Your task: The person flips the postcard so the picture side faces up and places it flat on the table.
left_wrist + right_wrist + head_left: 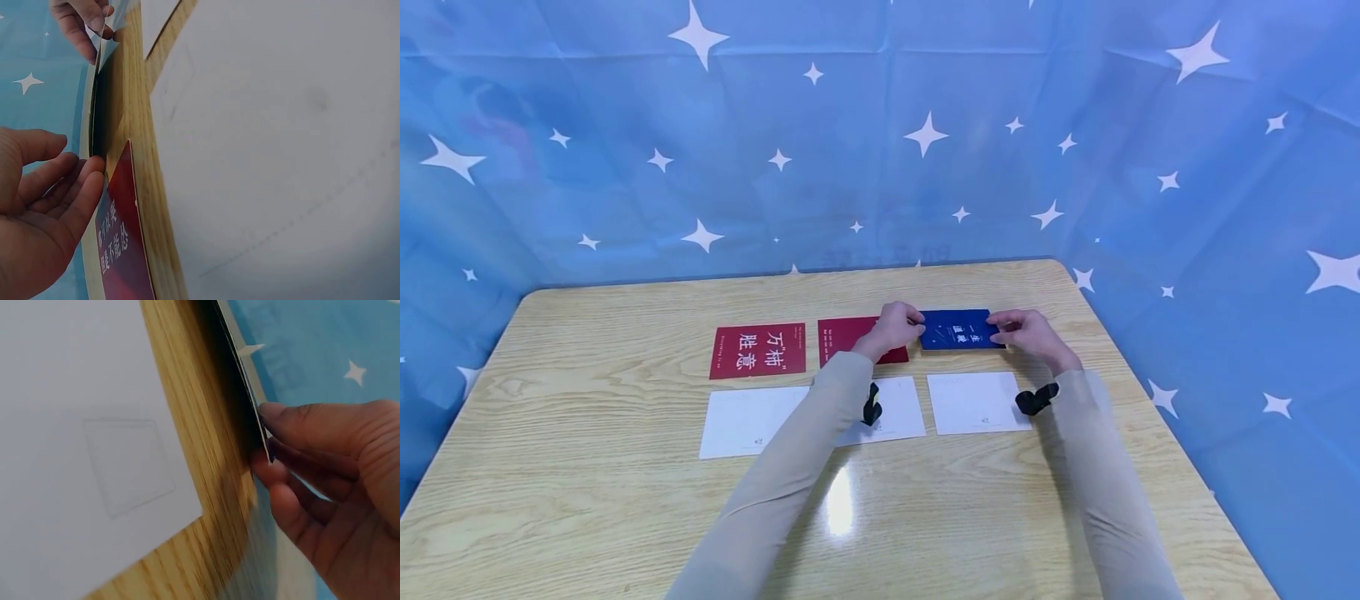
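Note:
A blue postcard [949, 325] with white characters is raised slightly off the table at the back right. My right hand [1033, 335] pinches its right edge; in the right wrist view the thumb [300, 425] lies on one face and fingers are behind the other. At the card's left edge is my left hand [892, 327]. In the left wrist view its fingertips [94, 169] are at the card's lower corner, with the thumb standing apart from them. A red postcard [842, 335] lies partly hidden beneath the left hand.
Another red postcard [758, 350] lies farther left. White-faced postcards form a nearer row: one at left [745, 421], one in the middle [898, 404] partly covered by the left sleeve, one at right [977, 404]. A blue starred curtain [850, 125] hangs behind the wooden table [587, 467].

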`<state>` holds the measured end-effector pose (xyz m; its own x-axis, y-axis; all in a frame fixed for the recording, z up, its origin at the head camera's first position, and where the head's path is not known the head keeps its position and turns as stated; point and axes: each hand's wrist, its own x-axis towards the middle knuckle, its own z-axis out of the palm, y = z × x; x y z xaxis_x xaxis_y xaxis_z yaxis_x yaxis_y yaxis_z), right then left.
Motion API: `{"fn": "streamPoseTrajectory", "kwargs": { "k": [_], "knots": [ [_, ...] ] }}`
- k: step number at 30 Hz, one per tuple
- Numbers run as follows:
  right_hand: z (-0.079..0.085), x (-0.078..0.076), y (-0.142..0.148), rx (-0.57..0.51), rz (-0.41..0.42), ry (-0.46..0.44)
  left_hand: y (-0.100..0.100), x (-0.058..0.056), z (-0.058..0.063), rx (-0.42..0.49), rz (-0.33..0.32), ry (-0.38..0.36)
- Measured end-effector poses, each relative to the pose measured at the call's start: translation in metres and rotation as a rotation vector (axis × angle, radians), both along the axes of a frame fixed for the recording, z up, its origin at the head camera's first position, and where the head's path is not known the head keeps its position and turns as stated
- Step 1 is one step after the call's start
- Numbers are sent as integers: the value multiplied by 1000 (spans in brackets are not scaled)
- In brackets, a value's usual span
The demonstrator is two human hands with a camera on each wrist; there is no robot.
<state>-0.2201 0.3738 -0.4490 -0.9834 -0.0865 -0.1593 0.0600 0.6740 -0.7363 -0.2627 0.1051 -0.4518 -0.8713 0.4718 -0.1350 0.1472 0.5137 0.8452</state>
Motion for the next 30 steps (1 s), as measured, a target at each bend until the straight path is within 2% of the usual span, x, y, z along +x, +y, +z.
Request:
{"fn": "streamPoseTrajectory", "kwargs": {
  "k": [19, 26, 30],
  "knots": [
    [9, 2, -11, 79, 10, -24, 2, 5, 5, -90, 19, 25],
    [5, 1, -11, 95, 6, -18, 1, 5, 4, -86, 19, 24],
    [2, 3, -13, 67, -7, 7, -3, 4, 3, -45, 11, 11]
  ]
}}
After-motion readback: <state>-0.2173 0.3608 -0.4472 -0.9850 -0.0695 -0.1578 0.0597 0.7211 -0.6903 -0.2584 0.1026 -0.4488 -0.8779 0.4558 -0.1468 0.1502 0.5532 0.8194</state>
